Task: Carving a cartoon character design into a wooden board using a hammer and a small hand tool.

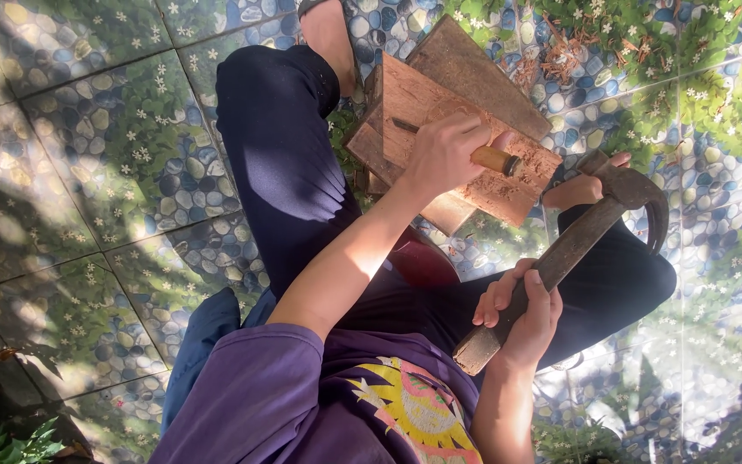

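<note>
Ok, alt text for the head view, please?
A seated person's left hand holds a chisel against a wooden board at their feet, while the right hand grips a raised hammer. They wear dark trousers and a purple shirt, on a pebble-patterned tiled floor.

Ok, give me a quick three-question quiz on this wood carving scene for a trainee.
1. True or false: the left hand holds the chisel against the board.
2. What does the right hand grip? A) a saw B) a hammer C) a brush
3. Fill in: the hammer head is ____ the board, not touching it.

Key: 1 true. 2 B. 3 apart from; it is raised to the right of the board, over the tiled floor.
</note>
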